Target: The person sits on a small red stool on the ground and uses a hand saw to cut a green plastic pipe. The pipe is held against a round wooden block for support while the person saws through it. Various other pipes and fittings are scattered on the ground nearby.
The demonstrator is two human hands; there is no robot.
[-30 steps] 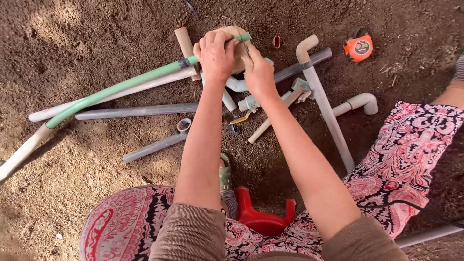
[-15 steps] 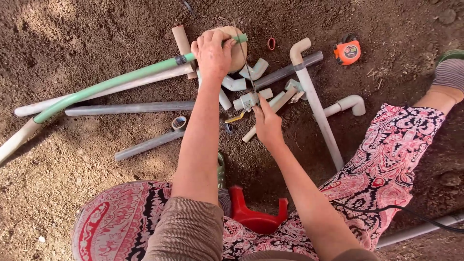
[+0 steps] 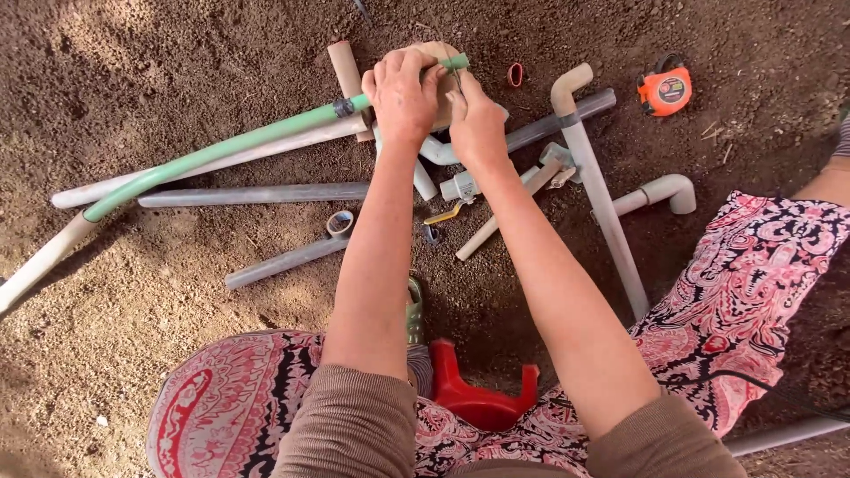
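A long green pipe [image 3: 221, 150] runs from the left up onto a round tan block [image 3: 440, 51] on the soil. My left hand [image 3: 403, 93] is clamped over the pipe where it lies on the block. Just right of it, my right hand [image 3: 478, 128] has its fingers curled beside the pipe's short green end [image 3: 457, 62]. It seems to pinch a thin dark strip [image 3: 453, 78] that stands across the pipe; what the strip is I cannot tell.
Grey pipes [image 3: 257, 195] and white pipes with elbows [image 3: 598, 195] lie scattered on the dirt, with loose fittings [image 3: 460, 184], a small tape roll [image 3: 339, 221], a red ring [image 3: 515, 73] and an orange tape measure [image 3: 664, 88]. A red stool [image 3: 478, 403] sits between my patterned trouser legs.
Half a second ago my right hand was down among the loose fittings. It has come back up to the green pipe's end. My left hand has kept its grip.
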